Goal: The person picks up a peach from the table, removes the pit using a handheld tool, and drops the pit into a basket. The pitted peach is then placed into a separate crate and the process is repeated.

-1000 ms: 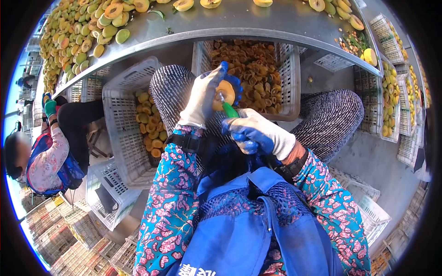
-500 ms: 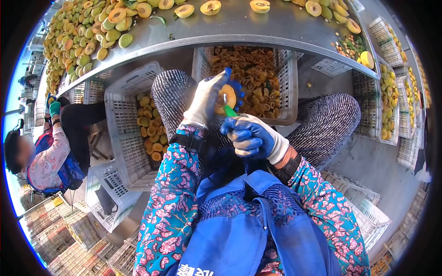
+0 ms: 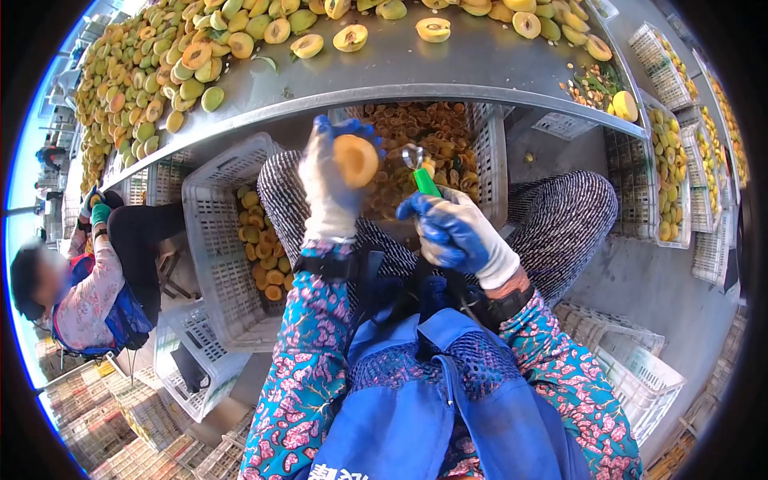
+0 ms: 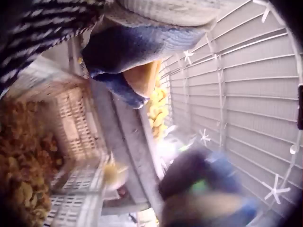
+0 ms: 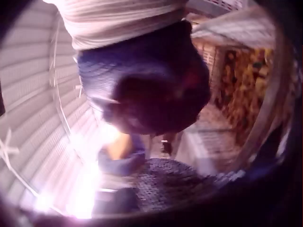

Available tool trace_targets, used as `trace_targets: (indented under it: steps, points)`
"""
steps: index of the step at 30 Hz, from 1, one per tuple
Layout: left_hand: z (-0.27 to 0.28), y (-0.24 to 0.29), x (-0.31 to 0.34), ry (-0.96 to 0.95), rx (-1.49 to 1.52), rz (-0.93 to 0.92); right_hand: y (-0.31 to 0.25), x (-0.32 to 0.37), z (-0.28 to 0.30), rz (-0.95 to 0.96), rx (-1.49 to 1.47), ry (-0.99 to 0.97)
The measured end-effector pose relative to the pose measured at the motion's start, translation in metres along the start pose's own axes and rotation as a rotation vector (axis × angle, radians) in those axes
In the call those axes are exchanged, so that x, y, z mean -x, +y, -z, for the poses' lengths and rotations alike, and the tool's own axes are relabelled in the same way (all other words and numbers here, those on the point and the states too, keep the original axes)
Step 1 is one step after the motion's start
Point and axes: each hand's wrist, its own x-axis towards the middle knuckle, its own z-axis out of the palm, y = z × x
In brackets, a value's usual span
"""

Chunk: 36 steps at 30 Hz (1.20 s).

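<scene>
My gloved left hand (image 3: pixel 326 180) holds a peach half (image 3: pixel 355 162) over my knee, its cut face up with a smooth hollow. In the left wrist view, blue-coated fingers (image 4: pixel 128 52) curl round that half. My gloved right hand (image 3: pixel 460 236) grips the green handle of a pitting spoon (image 3: pixel 426 183), whose metal tip points up, apart from the fruit. Beside the tip a small yellowish piece (image 3: pixel 430 167) shows over the crate of scraps. A blurred yellow piece (image 4: pixel 115 176) also appears near the crate wall in the left wrist view.
A metal table (image 3: pixel 360 72) carries heaped peach halves, its edge beyond my hands. Beneath it stands a crate (image 3: pixel 494 160) of brown-orange scraps. Another crate (image 3: pixel 210 232) with peach halves stands left of my knee. A seated person (image 3: pixel 88 288) works farther left; stacked crates (image 3: pixel 708 160) line the right.
The spoon has come out of the peach half and my hands have moved apart, the left shifting left with the fruit, the right slightly right. A small yellowish piece now shows by the spoon tip.
</scene>
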Motion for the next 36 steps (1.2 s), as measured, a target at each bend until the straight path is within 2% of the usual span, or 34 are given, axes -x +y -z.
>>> trace_targets:
  steps: [1, 2, 3, 4, 5, 6, 7, 8, 9, 11, 12, 14, 17, 19, 21, 23, 24, 27, 30, 31, 33, 34, 36]
  points:
    - [-0.008, 0.019, 0.010, -0.141, 0.097, -0.012, -0.005, -0.003, 0.002, -0.018, 0.386, 0.269]
    - [-0.005, 0.036, 0.017, -0.256, 0.007, -0.156, 0.024, -0.023, 0.045, 0.239, 1.217, 0.437]
    - [0.003, 0.054, 0.019, -0.242, -0.114, -0.348, 0.015, -0.016, 0.041, 0.092, 1.422, 0.496]
    - [0.011, 0.072, 0.021, -0.199, -0.234, -0.539, 0.013, -0.014, 0.047, 0.041, 1.348, 0.514]
    - [0.027, 0.094, 0.022, -0.205, -0.157, -0.540, 0.010, -0.016, 0.053, -0.006, 1.278, 0.522]
    - [0.043, 0.112, 0.023, -0.067, -0.267, -0.623, 0.002, -0.014, 0.048, -0.003, 1.224, 0.522]
    - [0.058, 0.132, 0.024, 0.102, -0.357, -0.566, 0.002, -0.014, 0.050, 0.006, 1.227, 0.515]
    - [0.092, 0.151, 0.012, 0.230, -0.599, -0.554, 0.000, -0.016, 0.054, 0.022, 1.236, 0.508]
    - [0.102, 0.165, 0.009, 0.282, -0.711, -0.453, -0.004, -0.018, 0.053, 0.036, 1.243, 0.500]
    - [0.103, 0.182, 0.014, 0.594, -1.783, -0.410, -0.013, -0.017, 0.047, -0.031, 1.217, 0.454]
    - [0.105, 0.182, 0.008, 0.554, -1.820, -0.629, -0.016, -0.017, 0.045, -0.051, 1.219, 0.436]
    - [0.037, 0.171, 0.007, 0.377, -1.677, -0.653, -0.015, -0.019, 0.044, -0.062, 1.223, 0.422]
    - [-0.041, 0.142, -0.033, 0.052, -1.597, -0.714, -0.007, -0.020, 0.049, 0.066, 1.225, 0.443]
    - [-0.086, 0.124, -0.069, 0.008, -1.835, -0.629, -0.008, -0.019, 0.050, 0.012, 1.067, 0.439]
    - [-0.107, 0.107, -0.119, -0.080, -1.941, -0.583, 0.004, -0.019, 0.064, 0.004, 0.957, 0.450]
    - [-0.127, 0.086, -0.144, -0.090, -1.989, -0.541, 0.005, -0.020, 0.067, 0.081, 1.015, 0.475]
    - [-0.130, 0.076, -0.161, -0.103, -2.076, -0.423, 0.005, -0.019, 0.068, 0.103, 1.030, 0.476]
    - [-0.128, 0.062, -0.176, -0.317, -2.113, -0.500, 0.005, -0.019, 0.068, 0.107, 1.044, 0.496]
    - [-0.125, 0.066, -0.159, -0.305, -2.020, -0.445, 0.004, -0.022, 0.067, 0.152, 1.037, 0.486]
    - [-0.121, 0.070, -0.154, -0.298, -1.836, -0.371, 0.002, -0.021, 0.065, 0.177, 1.034, 0.482]
    - [-0.102, 0.078, -0.146, -0.283, -1.463, -0.222, -0.006, -0.012, 0.062, 0.043, 0.814, 0.489]
    - [-0.098, 0.086, -0.133, -0.324, -1.046, -0.123, -0.012, -0.009, 0.055, -0.023, 0.699, 0.489]
    - [-0.087, 0.102, -0.097, -0.351, -0.759, -0.023, -0.011, -0.005, 0.054, 0.045, 0.621, 0.503]
